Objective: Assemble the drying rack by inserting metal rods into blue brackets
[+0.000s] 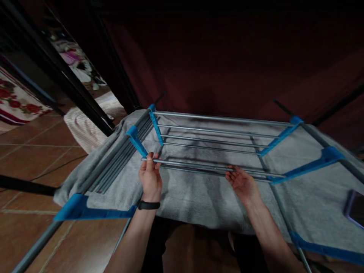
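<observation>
A metal drying rack with grey rods (216, 131) and blue plastic joints (137, 141) lies partly unfolded on a grey towel (199, 197). My left hand (150, 178), with a black band on the wrist, is closed round the left end of a loose bundle of grey rods (196, 166). Palm up, my right hand (241, 182) sits under the same bundle further right, its fingers curled loosely and touching the rods. The bundle runs level between a blue joint on the left and a blue bracket (307, 167) on the right.
A dark phone (355, 208) rests on the towel at the right edge. Brown floor tiles (34, 151) spread to the left, with a striped cloth (85, 129) and a floral rug (17, 98) beyond. Black frame bars (71, 87) slant past on the left, and a dark red wall fills the back.
</observation>
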Tool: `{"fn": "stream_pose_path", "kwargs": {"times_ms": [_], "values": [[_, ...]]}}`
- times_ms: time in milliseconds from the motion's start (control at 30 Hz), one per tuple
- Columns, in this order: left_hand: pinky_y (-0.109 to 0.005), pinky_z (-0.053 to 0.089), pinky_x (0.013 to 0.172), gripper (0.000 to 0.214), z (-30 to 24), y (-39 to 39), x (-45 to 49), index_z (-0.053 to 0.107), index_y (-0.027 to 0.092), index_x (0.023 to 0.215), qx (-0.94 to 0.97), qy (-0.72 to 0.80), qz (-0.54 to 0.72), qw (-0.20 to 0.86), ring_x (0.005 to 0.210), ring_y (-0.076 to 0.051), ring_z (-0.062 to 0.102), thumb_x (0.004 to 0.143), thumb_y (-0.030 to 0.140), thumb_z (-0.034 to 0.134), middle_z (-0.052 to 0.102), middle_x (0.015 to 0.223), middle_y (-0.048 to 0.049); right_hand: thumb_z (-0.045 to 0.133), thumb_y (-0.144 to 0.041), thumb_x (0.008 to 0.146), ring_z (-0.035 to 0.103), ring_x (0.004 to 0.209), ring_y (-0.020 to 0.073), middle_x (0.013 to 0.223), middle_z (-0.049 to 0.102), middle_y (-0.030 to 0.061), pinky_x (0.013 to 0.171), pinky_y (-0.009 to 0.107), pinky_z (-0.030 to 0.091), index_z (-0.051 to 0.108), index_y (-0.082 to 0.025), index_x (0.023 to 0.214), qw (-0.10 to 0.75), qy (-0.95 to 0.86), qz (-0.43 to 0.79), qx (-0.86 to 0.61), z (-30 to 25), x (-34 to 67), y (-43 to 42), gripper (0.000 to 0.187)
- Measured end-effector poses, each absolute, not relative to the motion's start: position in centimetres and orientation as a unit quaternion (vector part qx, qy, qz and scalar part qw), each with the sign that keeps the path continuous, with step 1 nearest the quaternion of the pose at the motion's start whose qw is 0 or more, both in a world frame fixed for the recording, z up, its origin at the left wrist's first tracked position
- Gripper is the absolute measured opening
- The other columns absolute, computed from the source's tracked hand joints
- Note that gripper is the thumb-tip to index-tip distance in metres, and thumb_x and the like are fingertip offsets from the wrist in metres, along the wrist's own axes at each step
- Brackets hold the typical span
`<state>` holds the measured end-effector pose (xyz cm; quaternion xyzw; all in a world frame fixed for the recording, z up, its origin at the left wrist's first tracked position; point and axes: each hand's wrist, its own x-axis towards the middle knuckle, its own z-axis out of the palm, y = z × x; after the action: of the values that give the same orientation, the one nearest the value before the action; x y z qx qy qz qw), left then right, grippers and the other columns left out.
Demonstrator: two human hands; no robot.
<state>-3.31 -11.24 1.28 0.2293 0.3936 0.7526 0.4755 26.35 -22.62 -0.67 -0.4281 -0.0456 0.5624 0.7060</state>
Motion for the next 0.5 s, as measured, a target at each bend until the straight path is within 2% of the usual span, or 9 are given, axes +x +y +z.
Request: {"fn": "stream_pose_path", "kwargs": {"times_ms": [133,300,500], "values": [[-0.022,0.056,0.075,0.029,1.16,-11.21,-3.44,0.071,0.017,0.089,0.219,0.388,0.75,0.488,0.094,-0.016,0.069,0.073,0.037,0.084,0.07,0.109,-0.005,0.066,-0.018,0.076,0.071,0.07,0.015,0.081,0.075,0.0028,0.065,0.026,0.063,0.069,-0.019,0.079,0.704,-0.038,0.555,-0.442,-0.42,26.33,-22.63,0.004],[-0.021,0.054,0.072,0.023,0.92,-10.97,-3.34,0.07,0.016,0.088,0.199,0.39,0.76,0.481,0.087,-0.013,0.069,0.074,0.03,0.082,0.07,0.104,-0.0037,0.068,-0.019,0.076,0.071,0.07,0.0143,0.082,0.075,0.0023,0.065,0.025,0.062,0.069,-0.019,0.081,0.706,-0.044,0.553,-0.44,-0.46,26.19,-22.65,0.005],[-0.028,0.054,0.086,0.005,1.22,-11.15,-3.33,0.067,0.016,0.084,0.19,0.388,0.749,0.502,0.079,-0.011,0.067,0.084,0.02,0.069,0.07,0.082,-0.0011,0.069,-0.016,0.077,0.07,0.072,0.0138,0.085,0.075,0.0019,0.07,0.026,0.062,0.07,-0.019,0.081,0.719,-0.046,0.557,-0.414,-0.74,25.79,-22.95,0.005]]}}
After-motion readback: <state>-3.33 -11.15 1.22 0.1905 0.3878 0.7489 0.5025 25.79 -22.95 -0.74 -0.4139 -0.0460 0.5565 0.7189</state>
